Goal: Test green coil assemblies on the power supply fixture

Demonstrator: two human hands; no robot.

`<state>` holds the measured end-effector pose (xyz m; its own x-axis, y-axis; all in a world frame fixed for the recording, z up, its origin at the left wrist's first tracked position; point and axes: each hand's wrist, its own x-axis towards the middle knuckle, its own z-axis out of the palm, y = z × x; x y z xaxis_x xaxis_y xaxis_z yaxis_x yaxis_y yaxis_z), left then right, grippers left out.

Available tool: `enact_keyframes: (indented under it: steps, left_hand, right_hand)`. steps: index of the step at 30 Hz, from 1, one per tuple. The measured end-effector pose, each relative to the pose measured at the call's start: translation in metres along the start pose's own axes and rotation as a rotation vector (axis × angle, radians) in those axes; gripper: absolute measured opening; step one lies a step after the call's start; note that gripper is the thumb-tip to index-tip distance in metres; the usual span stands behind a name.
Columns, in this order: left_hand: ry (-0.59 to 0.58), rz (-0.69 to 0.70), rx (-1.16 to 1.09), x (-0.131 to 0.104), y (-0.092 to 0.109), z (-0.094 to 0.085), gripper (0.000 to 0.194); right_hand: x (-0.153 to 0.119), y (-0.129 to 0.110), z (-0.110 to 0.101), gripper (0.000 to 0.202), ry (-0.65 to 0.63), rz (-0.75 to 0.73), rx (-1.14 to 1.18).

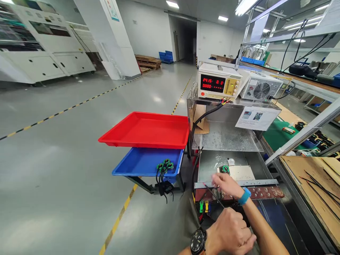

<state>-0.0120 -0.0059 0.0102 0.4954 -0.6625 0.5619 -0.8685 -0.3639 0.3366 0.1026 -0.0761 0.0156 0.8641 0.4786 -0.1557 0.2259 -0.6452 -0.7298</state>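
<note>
My left hand (232,232), with a black watch at the wrist, is curled into a fist at the bottom centre. A thin black wire (212,194) runs from it up towards the metal bar (260,182) of a test fixture. My right hand (225,185), with a blue wristband, lies over that bar. Its fingers are spread and blurred, beside the wire's far end. Just beyond them a round green component (225,169) sits by a beige plate (241,173) in the fixture's metal bay.
A power supply (217,85) with red digits and a fan unit (261,88) stand on the fixture. To the left are a red tray (146,131) and below it a blue tray (140,163) holding green wired parts (164,165). Workbenches run along the right.
</note>
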Motion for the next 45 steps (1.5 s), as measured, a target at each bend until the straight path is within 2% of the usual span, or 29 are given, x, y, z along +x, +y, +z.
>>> enact_keyframes:
  steps: [3, 5, 6, 7, 9, 10, 11, 13, 15, 17, 22, 27, 30, 33, 35, 39, 41, 43, 45]
  left_hand:
    - [-0.071, 0.079, -0.143, -0.010, 0.001, 0.012, 0.045]
    - [0.003, 0.029, -0.271, -0.022, 0.003, 0.007, 0.043]
    - [0.117, -0.067, -0.332, -0.028, 0.003, 0.002, 0.040]
    - [0.275, -0.224, -0.381, -0.034, 0.002, -0.005, 0.037]
    - [0.622, -0.630, -0.476, -0.042, -0.004, -0.021, 0.028]
    - [0.734, -0.821, -0.554, -0.044, -0.008, -0.029, 0.026]
    - [0.781, -0.969, -0.671, -0.046, -0.014, -0.036, 0.029]
    - [0.738, -1.108, -0.978, -0.047, -0.024, -0.046, 0.041]
    - [0.629, -1.131, -1.307, -0.051, -0.032, -0.051, 0.043]
    - [0.572, -1.162, -1.550, -0.057, -0.035, -0.053, 0.039]
    - [0.484, -1.283, -1.890, -0.080, -0.029, -0.049, 0.034]
    - [0.494, -1.458, -2.127, -0.095, -0.028, -0.039, 0.018]
    - [0.537, -1.548, -2.097, -0.101, -0.030, -0.034, 0.016]
    - [0.594, -1.600, -1.929, -0.107, -0.031, -0.027, 0.013]
    - [0.648, -1.601, -1.740, -0.112, -0.031, -0.021, 0.016]
    - [0.760, -1.522, -1.263, -0.122, -0.027, -0.011, 0.044]
    - [0.784, -1.480, -1.090, -0.125, -0.027, -0.009, 0.044]
    - [0.744, -1.422, -0.929, -0.126, -0.026, -0.010, 0.035]
    - [0.604, -1.320, -0.692, -0.125, -0.026, -0.012, 0.025]
  right_hand:
    - [-0.033, -0.012, 0.011, 0.060, -0.252, 0.024, 0.406]
    - [-0.051, -0.015, 0.014, 0.057, -0.215, 0.039, 0.646]
    - [-0.060, -0.016, 0.015, 0.055, -0.137, 0.027, 0.699]
    - [-0.067, -0.016, 0.016, 0.054, -0.048, 0.012, 0.701]
    - [-0.081, -0.016, 0.020, 0.052, 0.053, 0.013, 0.683]
    - [-0.087, -0.016, 0.022, 0.051, 0.070, 0.030, 0.682]
    - [-0.092, -0.016, 0.026, 0.051, 0.072, 0.044, 0.682]
    - [-0.099, -0.015, 0.033, 0.050, 0.073, 0.028, 0.662]
    - [-0.105, -0.013, 0.040, 0.048, 0.059, -0.009, 0.660]
    - [-0.108, -0.010, 0.046, 0.046, 0.028, -0.020, 0.702]
    - [-0.115, 0.002, 0.063, 0.035, 0.054, -0.004, 0.887]
    - [-0.115, 0.005, 0.078, 0.032, 0.068, 0.021, 0.884]
    - [-0.112, 0.001, 0.086, 0.031, 0.051, 0.024, 0.869]
    - [-0.108, -0.003, 0.091, 0.029, 0.073, 0.019, 0.740]
    - [-0.105, -0.005, 0.095, 0.028, 0.121, 0.016, 0.589]
    - [-0.097, -0.008, 0.102, 0.024, 0.194, 0.061, 0.330]
    - [-0.093, -0.009, 0.106, 0.023, 0.207, 0.080, 0.265]
    - [-0.087, -0.009, 0.109, 0.021, 0.219, 0.086, 0.226]
    - [-0.083, -0.009, 0.111, 0.019, 0.230, 0.090, 0.203]
